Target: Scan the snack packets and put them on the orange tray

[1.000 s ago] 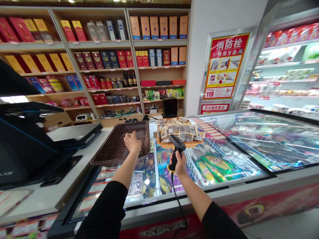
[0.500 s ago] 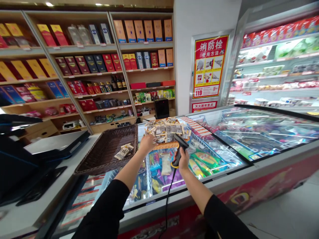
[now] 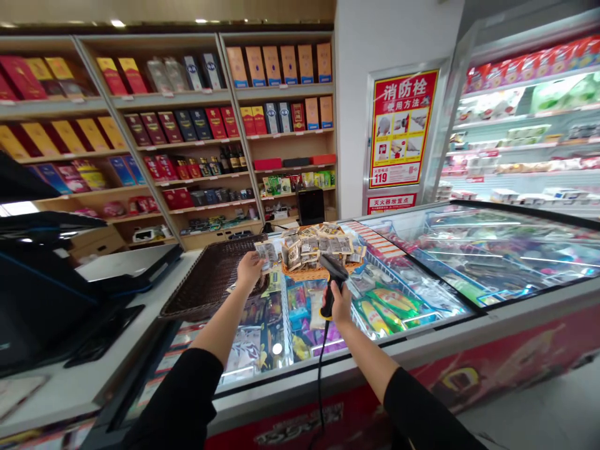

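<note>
A small snack packet is pinched in my left hand, above the right rim of a dark brown wicker basket. My right hand grips a black barcode scanner with a yellow base and a cord hanging down. The scanner's head reaches over the front of an orange woven basket heaped with small snack packets. My left forearm and hand hide most of what lies in the brown basket. Both baskets rest on the glass top of a chest freezer.
Frozen goods show through the freezer glass. On the left, a counter carries a black machine and a flat scale-like plate. Shelves of boxes stand behind, and a lit display fridge is at the right.
My left hand has moved left from the heap, now with a packet in it, to the brown basket's side. The scanner has shifted slightly left, and the view has turned a little.
</note>
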`<state>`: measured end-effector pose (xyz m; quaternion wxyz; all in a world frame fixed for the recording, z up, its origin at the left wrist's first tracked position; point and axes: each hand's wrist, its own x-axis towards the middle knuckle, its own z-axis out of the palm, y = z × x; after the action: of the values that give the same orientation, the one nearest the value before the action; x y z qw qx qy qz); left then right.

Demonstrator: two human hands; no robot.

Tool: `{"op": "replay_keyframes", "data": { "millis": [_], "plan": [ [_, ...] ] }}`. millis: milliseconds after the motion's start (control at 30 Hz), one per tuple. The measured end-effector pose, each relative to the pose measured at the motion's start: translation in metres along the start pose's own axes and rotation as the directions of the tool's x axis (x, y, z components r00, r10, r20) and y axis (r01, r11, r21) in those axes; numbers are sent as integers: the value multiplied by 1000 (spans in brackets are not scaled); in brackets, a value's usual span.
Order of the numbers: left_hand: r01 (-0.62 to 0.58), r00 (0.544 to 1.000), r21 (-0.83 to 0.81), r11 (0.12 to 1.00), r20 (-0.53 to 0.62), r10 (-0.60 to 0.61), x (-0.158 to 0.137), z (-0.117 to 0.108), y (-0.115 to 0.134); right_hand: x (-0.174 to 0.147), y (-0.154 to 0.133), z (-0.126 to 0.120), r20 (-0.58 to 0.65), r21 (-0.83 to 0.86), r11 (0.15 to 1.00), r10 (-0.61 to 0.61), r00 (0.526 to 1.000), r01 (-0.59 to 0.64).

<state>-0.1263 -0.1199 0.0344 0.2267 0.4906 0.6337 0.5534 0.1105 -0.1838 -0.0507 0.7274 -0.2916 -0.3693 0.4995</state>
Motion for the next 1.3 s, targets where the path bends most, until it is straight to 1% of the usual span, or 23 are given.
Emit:
{"op": "replay_keyframes", "data": {
  "millis": [67, 133, 167, 200, 267, 333, 400, 467, 633, 767, 967, 1133, 1167, 1233, 1267, 1300],
  "plan": [
    [61, 998, -166, 984, 27, -57, -2, -9, -12, -8, 3, 15, 73, -18, 1000, -6, 997, 7],
    [68, 998, -291, 954, 36, -60, -4, -12, -21, -17, 9, 33, 153, -16, 1000, 8, 988, -6],
    [53, 998, -327, 944, 42, -42, -5, -11, -25, -21, 13, 42, 187, -10, 1000, 22, 982, -21],
    [30, 999, -342, 939, 49, -14, -5, -11, -28, -25, 17, 50, 217, -4, 999, 39, 975, -39],
    [-33, 998, -322, 946, 45, 50, -4, -9, -33, -33, 27, 63, 260, -1, 998, 66, 963, -68],
    [-107, 994, -256, 961, -6, 109, -4, -7, -37, -38, 35, 70, 286, -17, 997, 73, 956, -72],
    [-156, 987, -161, 975, -72, 146, -4, -7, -39, -41, 39, 71, 303, -32, 998, 64, 951, -58],
    [-169, 981, -67, 983, -104, 161, -7, -9, -38, -41, 41, 69, 300, -34, 999, 50, 952, -42],
    [-204, 975, 131, 970, -64, 214, -16, -12, -27, -40, 38, 63, 305, -33, 999, 46, 951, -38],
    [-231, 969, 218, 948, -36, 245, -21, -14, -21, -43, 37, 65, 323, -47, 999, 37, 946, -23],
    [-242, 966, 253, 937, -27, 257, -23, -15, -18, -45, 36, 68, 315, -26, 1000, 19, 949, -11],
    [-237, 969, 197, 951, -19, 246, -25, -14, -17, -46, 33, 69, 306, -9, 1000, 30, 952, -29],
    [-224, 971, 180, 958, -38, 234, -25, -14, -18, -47, 33, 69, 303, -3, 999, 33, 953, -33],
    [-173, 973, 137, 975, -132, 191, -23, -16, -21, -46, 32, 69, 283, 16, 999, 43, 958, -49],
    [-136, 974, 94, 986, -170, 151, -22, -17, -22, -45, 32, 69, 264, 30, 998, 53, 963, -63],
    [-100, 977, 34, 994, -184, 104, -20, -19, -25, -44, 33, 68, 241, 44, 996, 67, 968, -80]
  ]
}}
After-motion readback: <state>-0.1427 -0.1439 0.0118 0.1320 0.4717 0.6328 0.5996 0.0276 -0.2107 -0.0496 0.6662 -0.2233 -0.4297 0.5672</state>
